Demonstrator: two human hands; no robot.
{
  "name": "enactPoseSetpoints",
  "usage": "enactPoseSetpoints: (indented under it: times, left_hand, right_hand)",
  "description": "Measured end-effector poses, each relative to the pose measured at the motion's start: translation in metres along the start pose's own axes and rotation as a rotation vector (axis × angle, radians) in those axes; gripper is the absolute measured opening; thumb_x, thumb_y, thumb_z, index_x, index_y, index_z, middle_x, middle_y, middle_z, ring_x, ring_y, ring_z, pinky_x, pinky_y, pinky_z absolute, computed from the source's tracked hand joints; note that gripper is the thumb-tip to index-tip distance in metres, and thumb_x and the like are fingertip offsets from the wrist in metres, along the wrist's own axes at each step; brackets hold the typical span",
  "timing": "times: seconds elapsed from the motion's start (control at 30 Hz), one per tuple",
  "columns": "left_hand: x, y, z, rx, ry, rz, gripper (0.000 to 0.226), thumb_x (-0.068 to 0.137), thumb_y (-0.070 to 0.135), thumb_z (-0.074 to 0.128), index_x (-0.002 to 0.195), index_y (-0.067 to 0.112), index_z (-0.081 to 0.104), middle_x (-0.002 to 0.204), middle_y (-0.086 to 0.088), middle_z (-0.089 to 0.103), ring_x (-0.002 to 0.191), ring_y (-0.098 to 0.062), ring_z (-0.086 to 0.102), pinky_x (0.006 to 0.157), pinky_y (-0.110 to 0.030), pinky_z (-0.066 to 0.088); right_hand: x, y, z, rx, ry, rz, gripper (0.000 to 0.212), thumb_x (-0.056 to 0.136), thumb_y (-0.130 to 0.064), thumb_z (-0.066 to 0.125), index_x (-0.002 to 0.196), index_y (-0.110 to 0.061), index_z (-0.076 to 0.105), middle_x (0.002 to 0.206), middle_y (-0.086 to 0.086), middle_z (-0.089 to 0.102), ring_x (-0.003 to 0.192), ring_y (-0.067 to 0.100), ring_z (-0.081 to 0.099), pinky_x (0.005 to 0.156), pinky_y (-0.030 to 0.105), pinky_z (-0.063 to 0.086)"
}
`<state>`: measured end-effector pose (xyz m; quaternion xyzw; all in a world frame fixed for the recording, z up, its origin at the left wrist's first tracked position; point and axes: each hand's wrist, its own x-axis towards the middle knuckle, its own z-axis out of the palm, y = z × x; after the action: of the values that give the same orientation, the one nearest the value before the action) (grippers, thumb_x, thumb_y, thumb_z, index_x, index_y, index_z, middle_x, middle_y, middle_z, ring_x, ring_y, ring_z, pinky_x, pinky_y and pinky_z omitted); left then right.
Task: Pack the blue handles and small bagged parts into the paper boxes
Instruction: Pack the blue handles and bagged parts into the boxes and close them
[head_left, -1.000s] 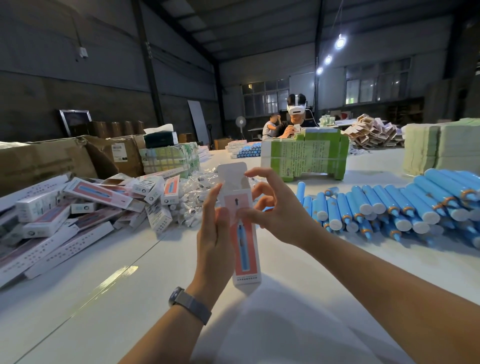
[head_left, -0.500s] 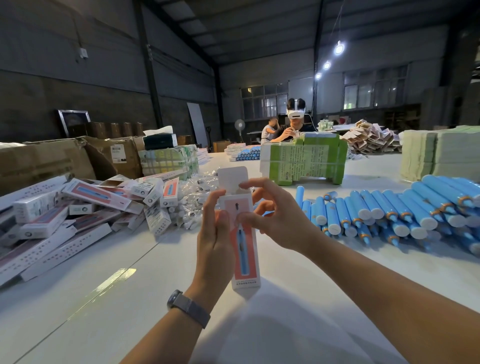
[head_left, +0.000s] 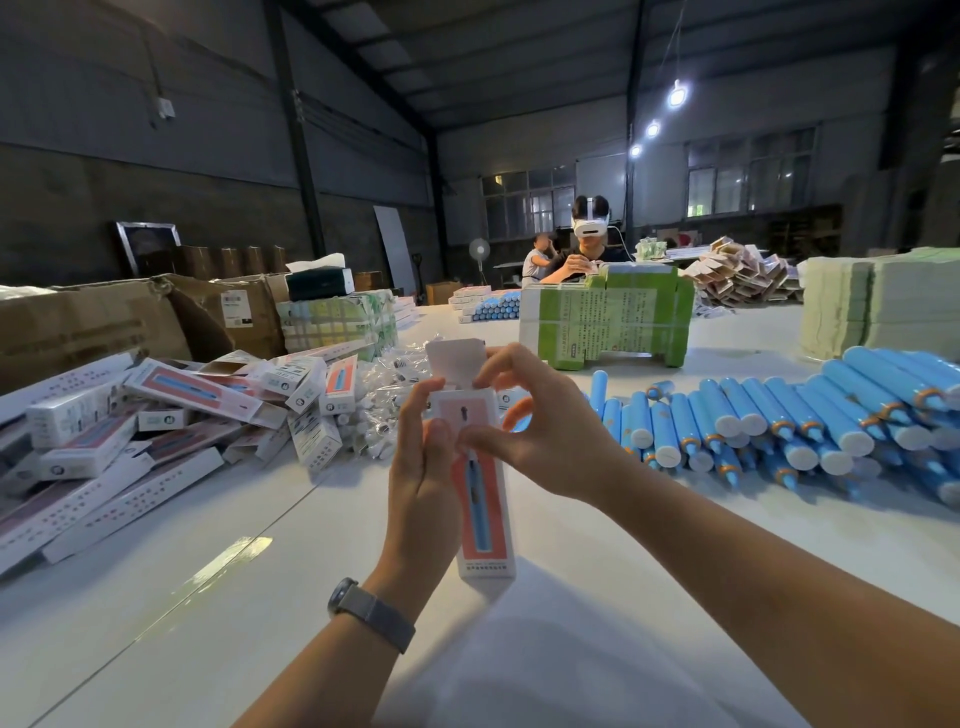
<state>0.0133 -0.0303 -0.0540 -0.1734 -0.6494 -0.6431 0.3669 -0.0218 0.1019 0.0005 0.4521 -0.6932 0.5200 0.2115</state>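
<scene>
Above the near edge of the white table, we are holding a slim white paper box with a pink panel and a printed blue handle upright between both hands. Our left hand, with a grey wristwatch on its wrist, is wrapping the box's left side, fingers curled round it and the thumb pressing on its front. Our right hand is pinching the upper part of the box, thumb on the front face and the other fingers arching over the top beside the open white lid flap, which is standing up. We cannot tell what is lying inside the box. To the right on the table, a wide heap of blue cylindrical handles with white end caps and orange rings is lying well apart from the hands. To the left, a loose pile of matching white and pink paper boxes is sprawling, and just behind it, near the held box, a cluster of small clear bagged parts is resting. Further back, a stack of green printed cartons is standing, with a person wearing a white headset sitting behind it.
</scene>
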Motion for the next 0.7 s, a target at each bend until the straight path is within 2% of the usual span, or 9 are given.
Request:
enactPoseSetpoints:
  times: [0.07,0.17,0.23,0.3,0.43,0.5,0.7]
  left_hand:
    - [-0.0002,0.0007,0.0006,0.025,-0.001,0.007,0.03,0.099,0.032,0.036,0.128,0.03,0.044,0.1,0.009,0.068,0.084,-0.014,0.066,0.071,-0.032,0.058]
    - [-0.0006,0.0001,0.0013,0.06,-0.007,0.033,0.024,0.105,0.026,0.035,0.128,0.03,0.043,0.102,0.016,0.067,0.085,-0.01,0.067,0.071,-0.029,0.058]
    - [-0.0012,0.0007,0.0013,0.073,-0.009,0.034,0.025,0.106,0.024,0.034,0.128,0.033,0.042,0.103,0.019,0.067,0.086,-0.009,0.067,0.072,-0.028,0.059]
    - [-0.0021,0.0018,0.0011,0.096,-0.015,0.044,0.028,0.106,0.022,0.031,0.129,0.034,0.04,0.103,0.022,0.067,0.088,-0.008,0.067,0.072,-0.026,0.058]
    - [-0.0039,0.003,0.0022,0.117,-0.014,0.051,0.029,0.104,0.027,0.031,0.131,0.035,0.038,0.103,0.024,0.066,0.09,-0.006,0.067,0.071,-0.022,0.056]
    - [-0.0046,0.0038,0.0028,0.124,-0.014,0.06,0.03,0.101,0.031,0.031,0.131,0.034,0.038,0.104,0.023,0.065,0.092,-0.007,0.068,0.071,-0.023,0.056]
    - [-0.0062,0.0034,0.0029,0.132,-0.019,0.068,0.028,0.102,0.034,0.03,0.128,0.041,0.035,0.103,0.022,0.066,0.092,-0.01,0.069,0.07,-0.022,0.056]
  right_hand:
    - [0.0002,-0.0001,-0.0018,0.085,0.006,0.034,0.06,0.07,-0.007,0.084,0.105,-0.036,0.044,0.108,-0.02,0.057,0.098,0.012,0.057,0.065,0.017,0.047]
    - [0.0022,0.0008,-0.0054,0.159,-0.01,0.062,0.078,0.068,-0.007,0.087,0.124,-0.036,0.041,0.11,-0.007,0.061,0.097,0.019,0.058,0.065,0.02,0.048]
    - [0.0037,0.0014,-0.0071,0.167,-0.025,0.079,0.082,0.068,-0.008,0.087,0.13,-0.036,0.041,0.109,-0.002,0.062,0.094,0.019,0.059,0.065,0.018,0.048]
    - [0.0046,0.0017,-0.0075,0.177,-0.035,0.096,0.079,0.067,-0.008,0.088,0.128,-0.037,0.046,0.107,-0.006,0.062,0.092,0.017,0.059,0.064,0.017,0.048]
    - [0.0068,0.0024,-0.0079,0.18,-0.06,0.127,0.053,0.067,-0.006,0.087,0.1,-0.038,0.06,0.096,-0.022,0.064,0.094,0.017,0.059,0.066,0.016,0.048]
    - [0.0068,0.0027,-0.0083,0.186,-0.073,0.127,0.045,0.069,-0.007,0.087,0.094,-0.035,0.062,0.093,-0.019,0.066,0.094,0.018,0.06,0.068,0.019,0.049]
    - [0.0051,0.0025,-0.01,0.21,-0.091,0.135,0.037,0.072,-0.008,0.084,0.095,-0.026,0.063,0.102,-0.006,0.067,0.087,0.007,0.061,0.07,0.023,0.052]
